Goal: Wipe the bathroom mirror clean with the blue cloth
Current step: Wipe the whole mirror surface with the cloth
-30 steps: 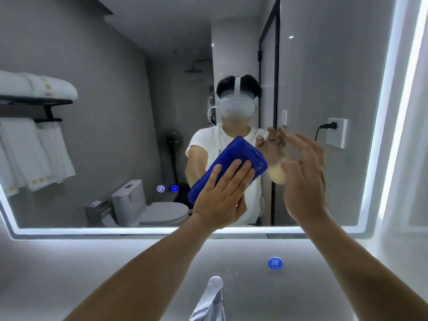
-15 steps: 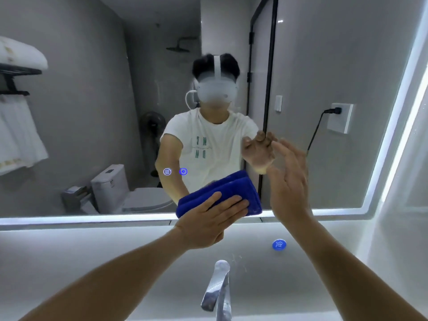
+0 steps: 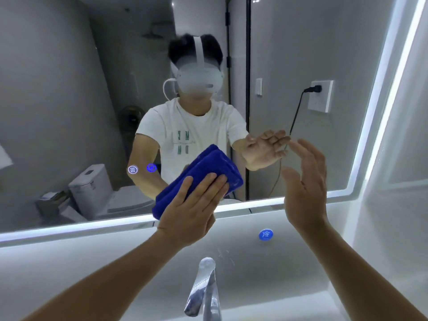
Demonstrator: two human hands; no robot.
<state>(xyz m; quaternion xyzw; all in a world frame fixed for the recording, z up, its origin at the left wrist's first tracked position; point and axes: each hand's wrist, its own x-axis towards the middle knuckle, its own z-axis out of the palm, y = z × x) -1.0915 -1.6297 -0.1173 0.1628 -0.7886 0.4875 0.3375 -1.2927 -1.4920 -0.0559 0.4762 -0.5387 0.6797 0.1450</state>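
Mirror (image 3: pixel 58 89): wall-mounted, lit strip (image 3: pixel 92 224) along the bottom edge; wipe in progress, lower-centre area.

Blue cloth (image 3: pixel 203 172): folded pad, flat on the glass, tilted w/ upper end to the R; lower end overlaps the lit strip.

L hand (image 3: pixel 192 212): fingers straight, laid flat across the cloth, pressing it to the glass; no curl round it seen; thumb mostly hidden.

R hand (image 3: pixel 305 181): open, fingers loosely spread, holds nothing; raised just R of the cloth, close to the glass; fingertip contact w/ glass, cannot tell.

Change vs 1 s ago: cloth was a little above the bottom edge, then dropped to it (0.5 s ago, lying nearly level); now tilted again, upper end climbing; reads as one down-stroke done, return stroke prob. starting. R hand posture unchanged; view shifted too, so part of the apparent move is head motion.

Meaning (judgement): only a narrow lower-centre band is seen covered; how much of the rest is done, cannot tell; no streaks or dirt discernible.

Other: tap (image 3: pixel 205 290) below; round blue button (image 3: pixel 265 234) on the wall under the strip; two small lit icons (image 3: pixel 132 169) on the glass L of the cloth; a pass over them might trigger them (guess).
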